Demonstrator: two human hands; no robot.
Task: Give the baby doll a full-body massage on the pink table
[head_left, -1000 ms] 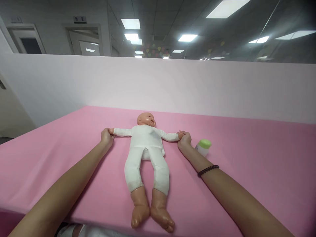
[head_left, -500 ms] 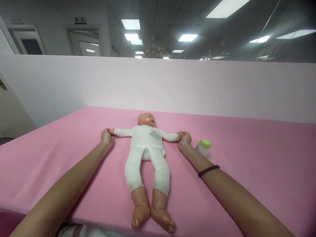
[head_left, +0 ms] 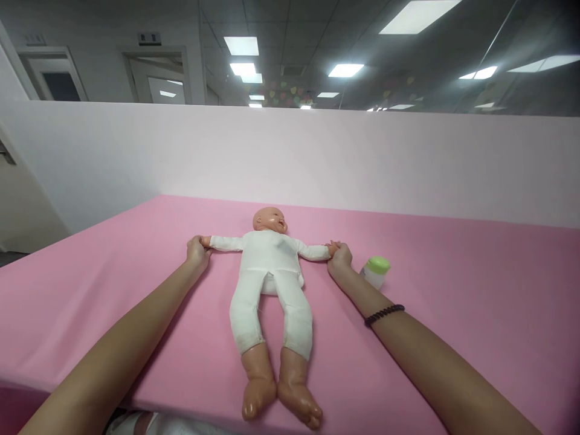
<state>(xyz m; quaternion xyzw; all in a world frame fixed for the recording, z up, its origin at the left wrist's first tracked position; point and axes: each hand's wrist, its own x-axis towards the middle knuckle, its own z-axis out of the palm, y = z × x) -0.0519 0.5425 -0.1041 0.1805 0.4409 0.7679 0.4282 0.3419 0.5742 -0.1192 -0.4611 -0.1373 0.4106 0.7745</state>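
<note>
A baby doll [head_left: 270, 284] in a white suit lies on its back on the pink table [head_left: 453, 314], head away from me, bare feet at the near edge. Its arms are stretched straight out to both sides. My left hand [head_left: 196, 251] is closed around the doll's hand on the left. My right hand [head_left: 341, 256] is closed around the doll's other hand. A dark bead bracelet [head_left: 383, 313] sits on my right wrist.
A small bottle with a green cap [head_left: 376, 270] stands just right of my right hand. A pale partition wall [head_left: 317, 157] runs along the table's far side. Doors and ceiling lights show beyond it.
</note>
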